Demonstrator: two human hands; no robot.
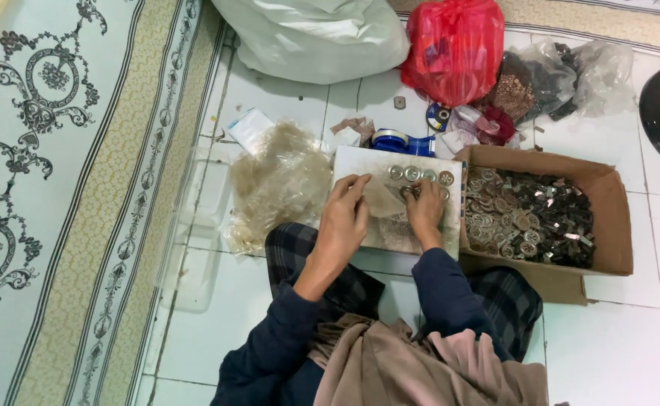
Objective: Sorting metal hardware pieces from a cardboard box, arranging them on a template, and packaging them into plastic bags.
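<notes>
My left hand point(342, 218) and my right hand point(426, 210) meet over a white board point(360, 160) that lies on the floor in front of my knees. Between them they pinch a small clear plastic bag point(382, 199); my right hand's fingertips also touch a small round metal piece at the bag's mouth. A row of several round metal pieces point(420, 175) lies along the board's far edge. Just right of the board stands an open cardboard box point(608, 218) full of small metal ornaments point(529, 218).
A heap of clear plastic bags point(277, 184) lies left of the board. Behind it are a blue tape dispenser point(401, 141), a red plastic bag point(454, 46), a big white sack point(315, 34) and dark bags of trinkets point(563, 75). A patterned mat point(59, 188) covers the left.
</notes>
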